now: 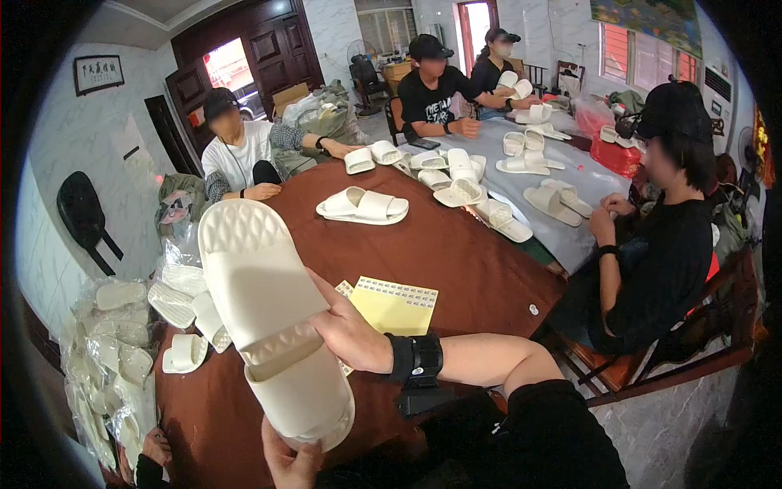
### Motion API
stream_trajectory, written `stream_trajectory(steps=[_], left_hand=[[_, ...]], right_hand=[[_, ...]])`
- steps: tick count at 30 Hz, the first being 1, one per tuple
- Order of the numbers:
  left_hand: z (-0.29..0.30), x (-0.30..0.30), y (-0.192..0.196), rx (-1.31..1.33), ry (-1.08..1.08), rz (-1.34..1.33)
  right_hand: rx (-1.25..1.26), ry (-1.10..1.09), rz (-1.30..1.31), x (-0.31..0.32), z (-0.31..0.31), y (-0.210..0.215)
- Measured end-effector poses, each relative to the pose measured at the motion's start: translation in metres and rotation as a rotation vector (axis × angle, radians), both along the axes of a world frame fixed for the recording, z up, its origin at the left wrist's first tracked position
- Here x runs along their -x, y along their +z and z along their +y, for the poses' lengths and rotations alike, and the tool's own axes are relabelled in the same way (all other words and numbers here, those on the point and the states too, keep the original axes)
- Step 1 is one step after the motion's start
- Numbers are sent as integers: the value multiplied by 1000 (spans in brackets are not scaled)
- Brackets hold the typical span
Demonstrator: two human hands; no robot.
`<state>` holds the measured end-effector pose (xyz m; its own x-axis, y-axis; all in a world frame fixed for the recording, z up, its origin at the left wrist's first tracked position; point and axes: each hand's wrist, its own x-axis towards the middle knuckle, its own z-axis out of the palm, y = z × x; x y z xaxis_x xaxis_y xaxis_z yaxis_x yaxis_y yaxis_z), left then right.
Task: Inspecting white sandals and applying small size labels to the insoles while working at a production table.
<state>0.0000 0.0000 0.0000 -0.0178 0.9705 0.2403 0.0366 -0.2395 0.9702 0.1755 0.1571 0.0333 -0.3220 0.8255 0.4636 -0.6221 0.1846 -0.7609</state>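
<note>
Here, in the lower left of the frame, both hands held a cream slipper (pixel 269 318): right hand (pixel 350 330) clasping its strap, left hand (pixel 289 464) cupping the end. It looked light, bendable foam, best gripped by the strap.

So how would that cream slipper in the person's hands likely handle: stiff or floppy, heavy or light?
The slipper probably feels light: the right hand steadies it at one edge and the left hand only props its lower end. It looks fairly stiff, holding its shape with no sag. The quilted sole likely gives some grip, though that is hard to judge.
</note>
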Motion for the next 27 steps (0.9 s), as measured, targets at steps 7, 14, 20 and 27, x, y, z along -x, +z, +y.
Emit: stream_trajectory(steps=[7,14,20,27], left_hand=[[-19,29,17,57,33,-23],[-15,73,42,-178,264,421],[11,127,34,42,204,-53],[70,143,43,175,82,91]], right_hand=[[-169,-273,-83,-12,13,15],[-18,-217,86,-39,50,-3],[-208,-232,-416,-31,38,-36],[-154,-138,-660,-9,38,-76]])
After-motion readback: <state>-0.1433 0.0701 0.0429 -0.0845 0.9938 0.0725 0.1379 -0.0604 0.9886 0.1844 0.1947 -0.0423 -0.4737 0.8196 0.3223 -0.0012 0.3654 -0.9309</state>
